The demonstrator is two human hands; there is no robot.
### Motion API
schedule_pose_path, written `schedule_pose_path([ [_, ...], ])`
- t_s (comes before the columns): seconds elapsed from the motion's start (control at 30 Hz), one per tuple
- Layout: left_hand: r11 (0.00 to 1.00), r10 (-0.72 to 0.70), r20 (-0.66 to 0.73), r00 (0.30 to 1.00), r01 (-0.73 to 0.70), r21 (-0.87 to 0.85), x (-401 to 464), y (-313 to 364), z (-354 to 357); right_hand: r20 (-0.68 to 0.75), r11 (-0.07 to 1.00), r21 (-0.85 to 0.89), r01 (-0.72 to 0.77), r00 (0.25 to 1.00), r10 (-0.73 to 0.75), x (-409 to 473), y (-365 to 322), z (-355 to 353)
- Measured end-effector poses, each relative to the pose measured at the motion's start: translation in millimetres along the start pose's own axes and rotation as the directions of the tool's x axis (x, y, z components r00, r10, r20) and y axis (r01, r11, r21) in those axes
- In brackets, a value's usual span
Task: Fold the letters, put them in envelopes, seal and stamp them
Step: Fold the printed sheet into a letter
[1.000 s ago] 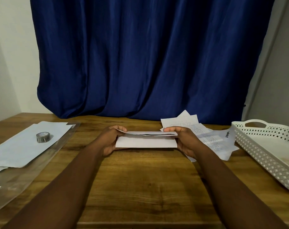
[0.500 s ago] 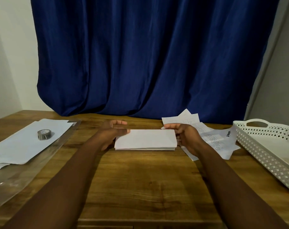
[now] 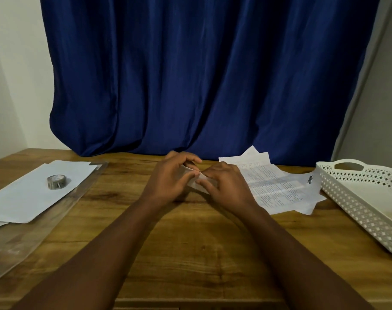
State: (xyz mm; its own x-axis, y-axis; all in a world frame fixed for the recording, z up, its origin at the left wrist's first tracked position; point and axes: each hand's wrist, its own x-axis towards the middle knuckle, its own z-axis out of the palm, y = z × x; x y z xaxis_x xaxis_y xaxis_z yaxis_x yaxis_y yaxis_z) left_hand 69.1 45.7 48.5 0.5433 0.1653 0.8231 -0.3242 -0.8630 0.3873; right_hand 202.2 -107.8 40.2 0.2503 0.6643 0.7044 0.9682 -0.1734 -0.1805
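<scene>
A folded white letter (image 3: 196,183) sits at the middle of the wooden table (image 3: 190,242), mostly covered by both hands. My left hand (image 3: 171,177) grips its left part, fingers curled over the top edge. My right hand (image 3: 224,184) holds its right part, fingertips meeting the left hand's. Only a small strip of paper shows between them. Printed letters (image 3: 277,186) lie spread just right of my right hand. White envelopes (image 3: 33,191) lie stacked at the left with a roll of tape (image 3: 56,181) on top.
A white perforated tray (image 3: 360,198) stands at the right edge of the table. A clear plastic sleeve (image 3: 29,233) lies under the envelopes at the left. A blue curtain (image 3: 201,74) hangs behind the table's far edge.
The folded letter was held flat by its two ends. Both hands have moved inward over it and now meet at its middle, hiding most of the paper.
</scene>
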Motion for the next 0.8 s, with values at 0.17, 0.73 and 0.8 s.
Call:
schedule_pose_path([
  [0.17, 0.998, -0.049, -0.157, 0.986, 0.053, 0.023, 7.3, -9.3, -18.6, -0.101, 0.995, -0.053, -0.083, 0.992, 0.077, -1.1, 21.4, -13.4],
  [0.73, 0.696, -0.618, 0.246, 0.747, 0.665, -0.271, -4.6, -40.7, -22.5, 0.089, 0.402, 0.74, -0.539, 0.671, 0.736, 1.6, 44.7, -26.0],
  [0.8, 0.651, -0.619, 0.299, 0.726, 0.688, -0.322, -5.0, -40.3, -21.6, 0.103, 0.362, 0.757, -0.543, 0.647, 0.755, 1.0, 47.0, -23.1],
])
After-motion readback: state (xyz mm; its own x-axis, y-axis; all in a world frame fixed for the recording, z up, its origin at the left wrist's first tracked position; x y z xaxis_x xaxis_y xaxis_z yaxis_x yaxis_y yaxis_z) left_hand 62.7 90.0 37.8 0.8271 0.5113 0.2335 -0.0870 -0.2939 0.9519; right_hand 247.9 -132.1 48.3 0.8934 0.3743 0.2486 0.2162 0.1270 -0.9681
